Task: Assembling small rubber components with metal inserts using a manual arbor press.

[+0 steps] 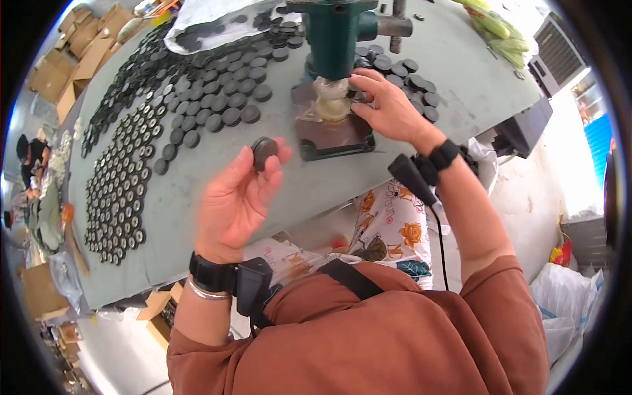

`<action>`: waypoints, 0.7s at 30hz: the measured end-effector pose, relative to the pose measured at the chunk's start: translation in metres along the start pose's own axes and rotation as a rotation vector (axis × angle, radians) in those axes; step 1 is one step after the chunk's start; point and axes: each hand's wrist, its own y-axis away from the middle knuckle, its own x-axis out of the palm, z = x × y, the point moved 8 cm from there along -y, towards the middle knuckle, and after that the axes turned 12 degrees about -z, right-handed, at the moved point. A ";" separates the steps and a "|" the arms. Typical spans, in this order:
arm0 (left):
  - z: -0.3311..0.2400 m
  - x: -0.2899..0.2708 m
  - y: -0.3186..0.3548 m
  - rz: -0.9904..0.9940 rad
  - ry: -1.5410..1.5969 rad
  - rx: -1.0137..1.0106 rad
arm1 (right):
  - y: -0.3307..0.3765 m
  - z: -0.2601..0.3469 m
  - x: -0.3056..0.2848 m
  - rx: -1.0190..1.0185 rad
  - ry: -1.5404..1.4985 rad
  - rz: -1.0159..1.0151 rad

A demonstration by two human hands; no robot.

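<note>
A thick black round disc (264,153) is pinched between the thumb and fingers of my left hand (238,197), above the table's near side. My right hand (388,108) is at the right side of a green bench press (332,39), fingers curled beside its lower end. A dark piece shows between that thumb and forefinger, too hidden to name. Under the press ram stands a pale, translucent round die (332,108), partly wrapped in clear film, on a brown base plate (336,136).
Many black discs (220,102) lie left of the press, with rows of ring-shaped pieces (122,191) farther left. More discs (415,82) lie right of it. A white bag (197,29) and a bag of green produce (497,33) rest on the grey-green table (178,217).
</note>
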 end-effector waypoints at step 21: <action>0.002 0.017 0.036 -0.404 -1.011 0.411 | 0.050 0.119 -0.018 -0.160 -0.514 0.048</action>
